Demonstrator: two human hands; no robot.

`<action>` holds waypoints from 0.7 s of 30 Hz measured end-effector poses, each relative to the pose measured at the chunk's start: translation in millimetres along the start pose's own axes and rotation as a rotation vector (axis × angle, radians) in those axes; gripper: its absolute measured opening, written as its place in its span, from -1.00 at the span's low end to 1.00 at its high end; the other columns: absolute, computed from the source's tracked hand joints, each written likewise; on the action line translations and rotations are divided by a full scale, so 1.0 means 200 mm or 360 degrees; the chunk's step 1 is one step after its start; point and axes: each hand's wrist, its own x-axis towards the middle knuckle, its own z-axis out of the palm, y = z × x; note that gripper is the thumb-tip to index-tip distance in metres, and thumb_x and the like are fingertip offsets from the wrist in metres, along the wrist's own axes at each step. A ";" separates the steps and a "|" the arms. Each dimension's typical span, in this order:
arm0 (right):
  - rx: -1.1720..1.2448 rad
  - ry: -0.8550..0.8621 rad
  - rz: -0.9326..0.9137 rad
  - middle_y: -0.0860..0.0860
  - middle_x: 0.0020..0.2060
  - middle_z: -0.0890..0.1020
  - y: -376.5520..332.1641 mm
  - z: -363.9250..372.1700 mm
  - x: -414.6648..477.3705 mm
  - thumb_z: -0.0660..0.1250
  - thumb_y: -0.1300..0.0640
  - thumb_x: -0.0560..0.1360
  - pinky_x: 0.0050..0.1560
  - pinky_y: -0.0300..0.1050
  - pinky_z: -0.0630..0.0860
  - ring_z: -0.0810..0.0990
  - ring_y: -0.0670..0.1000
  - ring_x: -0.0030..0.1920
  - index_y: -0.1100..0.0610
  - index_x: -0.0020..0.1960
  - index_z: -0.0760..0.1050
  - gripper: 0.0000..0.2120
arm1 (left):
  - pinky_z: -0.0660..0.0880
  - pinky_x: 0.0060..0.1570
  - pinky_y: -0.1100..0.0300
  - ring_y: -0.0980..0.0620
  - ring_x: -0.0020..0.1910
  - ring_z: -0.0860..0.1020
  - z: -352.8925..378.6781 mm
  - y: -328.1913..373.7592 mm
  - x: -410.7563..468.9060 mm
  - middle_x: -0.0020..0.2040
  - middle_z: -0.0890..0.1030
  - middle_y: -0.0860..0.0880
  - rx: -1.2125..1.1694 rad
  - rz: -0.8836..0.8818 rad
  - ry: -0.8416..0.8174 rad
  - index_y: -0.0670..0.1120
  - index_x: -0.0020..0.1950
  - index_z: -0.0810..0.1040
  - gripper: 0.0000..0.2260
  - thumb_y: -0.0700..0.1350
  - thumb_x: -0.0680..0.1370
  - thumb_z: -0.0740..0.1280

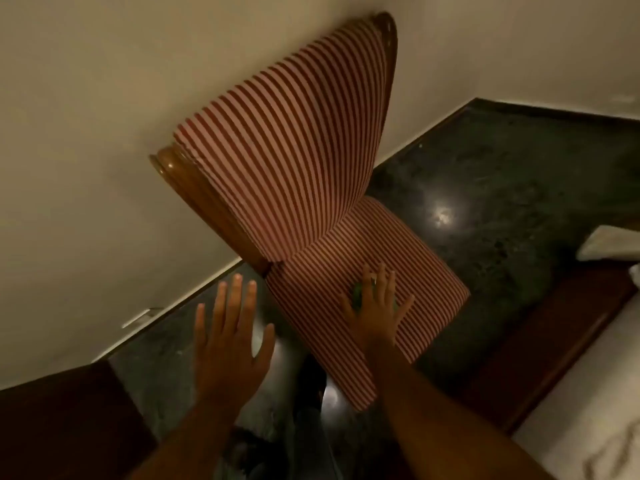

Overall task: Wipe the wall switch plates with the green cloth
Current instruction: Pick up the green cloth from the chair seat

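Observation:
A small green cloth (pixel 357 293) lies on the striped chair seat (pixel 408 251), mostly covered by my right hand (pixel 375 315). That hand rests flat on the cloth with fingers spread, and only a bit of green shows beside the thumb and forefinger. My left hand (pixel 230 337) hovers open with fingers apart over the dark floor, left of the seat and holding nothing. A white wall plate (pixel 140 317) sits low on the cream wall just above the skirting, left of my left hand.
The red-and-white striped chair (pixel 294 140) with a wooden frame stands against the wall. Dark polished stone floor (pixel 502 174) surrounds it. A wooden bed frame with white bedding (pixel 588 393) is at the right. Dark wooden furniture (pixel 62 427) fills the lower left corner.

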 end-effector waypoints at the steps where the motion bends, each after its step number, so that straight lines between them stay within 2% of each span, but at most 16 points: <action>1: -0.0039 -0.0043 0.0028 0.01 0.73 -0.36 0.01 0.02 0.02 -0.02 -0.46 0.67 0.59 0.60 -0.26 -0.36 0.17 0.73 -0.15 0.74 -0.38 -0.14 | -0.07 0.76 -0.25 -0.20 0.80 0.13 0.02 0.03 0.01 0.82 0.13 -0.14 -0.0010 0.0005 -0.0023 -0.11 0.81 0.21 -0.29 0.23 0.73 0.09; 6: -0.0045 -0.0258 0.0154 0.03 0.74 -0.32 0.07 0.08 0.11 0.13 -0.47 0.64 0.57 0.64 -0.19 -0.33 0.27 0.73 -0.19 0.75 -0.28 -0.10 | 0.04 0.74 -0.33 -0.17 0.81 0.08 0.11 0.12 0.05 0.83 0.08 -0.12 -0.0053 0.0022 -0.0035 -0.10 0.83 0.14 -0.28 0.25 0.74 0.07; 11: 0.0069 -0.0408 0.0151 0.08 0.74 -0.26 0.11 0.12 0.17 0.30 -0.32 0.65 0.64 0.54 0.02 -0.21 0.35 0.73 -0.23 0.76 -0.20 -0.10 | 0.09 0.72 -0.35 -0.17 0.81 0.09 0.16 0.10 0.08 0.83 0.06 -0.10 -0.0008 0.0112 -0.0004 -0.11 0.82 0.16 -0.28 0.22 0.73 0.10; 15: 0.0061 -0.0358 0.0128 0.08 0.74 -0.14 0.13 0.11 0.18 0.35 -0.26 0.65 0.64 0.47 0.14 -0.08 0.35 0.71 -0.25 0.76 -0.06 -0.16 | 0.01 0.75 -0.28 -0.20 0.79 0.16 0.12 0.03 0.15 0.82 0.12 -0.11 0.0073 0.0281 0.0031 -0.10 0.81 0.21 -0.30 0.17 0.71 0.14; 18: 0.0022 -0.0310 0.0102 0.08 0.74 -0.09 0.13 0.09 0.14 0.39 -0.18 0.65 0.63 0.41 0.21 0.02 0.31 0.70 -0.16 0.75 0.07 -0.21 | -0.18 0.78 -0.13 -0.19 0.78 0.17 0.05 0.00 0.18 0.81 0.15 -0.12 0.0125 0.0292 0.0090 -0.11 0.80 0.25 -0.31 0.15 0.70 0.16; 21: 0.0011 -0.0264 0.0035 0.08 0.74 -0.06 0.11 0.04 0.11 0.41 -0.14 0.65 0.63 0.37 0.23 0.07 0.28 0.69 -0.09 0.74 0.12 -0.23 | -0.22 0.78 -0.10 -0.18 0.78 0.18 -0.03 0.00 0.17 0.81 0.17 -0.11 0.0131 0.0298 0.0131 -0.09 0.80 0.26 -0.31 0.15 0.70 0.17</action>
